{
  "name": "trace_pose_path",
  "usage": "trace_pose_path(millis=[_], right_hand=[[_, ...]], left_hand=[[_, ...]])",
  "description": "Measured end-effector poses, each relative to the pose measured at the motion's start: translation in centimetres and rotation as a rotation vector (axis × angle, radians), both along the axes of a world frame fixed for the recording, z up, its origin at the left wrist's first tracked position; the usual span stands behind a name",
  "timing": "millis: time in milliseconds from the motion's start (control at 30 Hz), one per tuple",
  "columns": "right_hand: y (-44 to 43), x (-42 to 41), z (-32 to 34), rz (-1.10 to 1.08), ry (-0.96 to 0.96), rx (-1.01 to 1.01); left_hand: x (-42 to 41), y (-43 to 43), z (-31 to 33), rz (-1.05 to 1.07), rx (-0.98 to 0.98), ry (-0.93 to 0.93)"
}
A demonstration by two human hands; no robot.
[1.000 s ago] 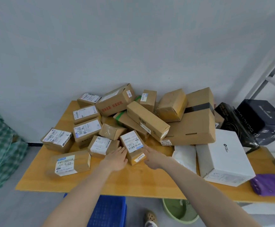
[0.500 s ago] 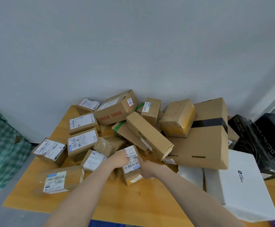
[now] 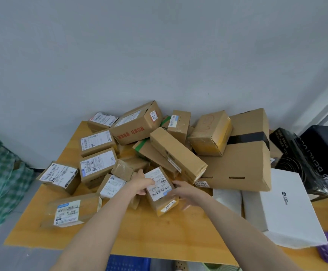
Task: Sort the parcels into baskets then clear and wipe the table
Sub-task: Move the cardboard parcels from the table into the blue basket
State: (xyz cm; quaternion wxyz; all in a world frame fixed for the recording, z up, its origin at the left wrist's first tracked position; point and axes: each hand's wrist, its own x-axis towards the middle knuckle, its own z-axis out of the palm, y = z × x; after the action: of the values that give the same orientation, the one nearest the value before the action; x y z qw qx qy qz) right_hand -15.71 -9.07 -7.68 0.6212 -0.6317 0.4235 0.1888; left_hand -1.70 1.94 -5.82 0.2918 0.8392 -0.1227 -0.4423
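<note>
Left grip [image 3: 142, 184]: fingers closed on the left edge of small labelled parcel [image 3: 160, 190]. Right grip [image 3: 186, 192]: fingers spread against its right side, blurred. Parcel: tilted, at the near edge of the box pile, over the wooden worktop [image 3: 159, 235]. Long carton [image 3: 177, 154]: just beyond both grips. White box [image 3: 282, 208]: right of the right grip. Blue basket [image 3: 128, 263]: below the worktop edge.

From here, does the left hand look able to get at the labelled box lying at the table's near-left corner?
Probably yes. The labelled box lies alone on the table, nothing stacked on it, near the left forearm. But the left hand is busy on the small parcel.
</note>
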Motion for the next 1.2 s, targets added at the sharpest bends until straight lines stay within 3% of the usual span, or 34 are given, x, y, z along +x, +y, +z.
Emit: trace_pose_path(millis=[333,500,767,933,1100,1200], right_hand=[[2.7,-2.7,2.1,-0.351,-0.314,-0.135],[6.1,-4.7,1.7,-0.550,-0.403,-0.249],[11.3,-7.4,2.2,-0.612,-0.487,-0.236],[11.9,-9.3,3.4,-0.636,-0.530,-0.240],[12.7,-11.9,3.5,-0.721,-0.344,0.010],[13.9,-15.9,3.6,-0.711,-0.357,0.125]], left_hand=[[-2.2,3.9,1.9,-0.004,-0.216,0.017],[-3.7,7.2,1.3,0.029,-0.226,0.160],[-6.2,10.5,-1.1,0.175,-0.216,0.218],[-8.5,11.1,0.1,0.319,-0.392,0.355],[-11.8,11.7,1.3,0.339,-0.576,0.537],[-15.3,12.9,1.4,0.291,-0.621,0.577]])
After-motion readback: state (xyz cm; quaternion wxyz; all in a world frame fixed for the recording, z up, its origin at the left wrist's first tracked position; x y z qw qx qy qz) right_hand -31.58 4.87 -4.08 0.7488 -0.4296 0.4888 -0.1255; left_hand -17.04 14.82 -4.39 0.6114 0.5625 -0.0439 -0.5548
